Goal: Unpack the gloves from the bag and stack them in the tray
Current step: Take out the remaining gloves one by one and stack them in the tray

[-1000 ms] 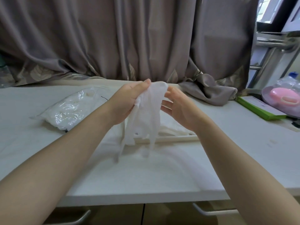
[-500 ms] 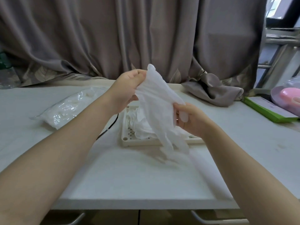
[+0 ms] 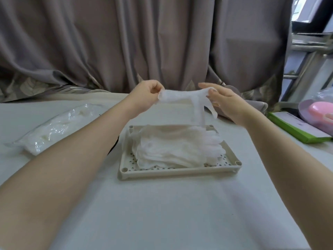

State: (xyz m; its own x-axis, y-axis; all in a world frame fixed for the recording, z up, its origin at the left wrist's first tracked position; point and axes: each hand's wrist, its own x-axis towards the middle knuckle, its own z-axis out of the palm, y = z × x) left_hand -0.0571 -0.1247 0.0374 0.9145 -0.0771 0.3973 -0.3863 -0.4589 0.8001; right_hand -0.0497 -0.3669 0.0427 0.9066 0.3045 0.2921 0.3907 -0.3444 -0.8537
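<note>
No readable writing; print on the green box (image 3: pixel 297 129) is too small to tell. Left hand (image 3: pixel 146 97) pinches the cuff end of a thin white glove (image 3: pixel 182 96); right hand (image 3: pixel 225 101) pinches the finger end, other fingers spread. Glove is stretched, long axis left-right, fingers drooping at the right, held above the far edge of the beige perforated tray (image 3: pixel 176 173). Stack of gloves (image 3: pixel 173 150) lies in the tray. Clear plastic bag (image 3: pixel 54 127) lies left on the white surface (image 3: pixel 162 213). Pink item in a purple bowl (image 3: pixel 306 112) far right, gray curtain (image 3: pixel 144 42) behind.
</note>
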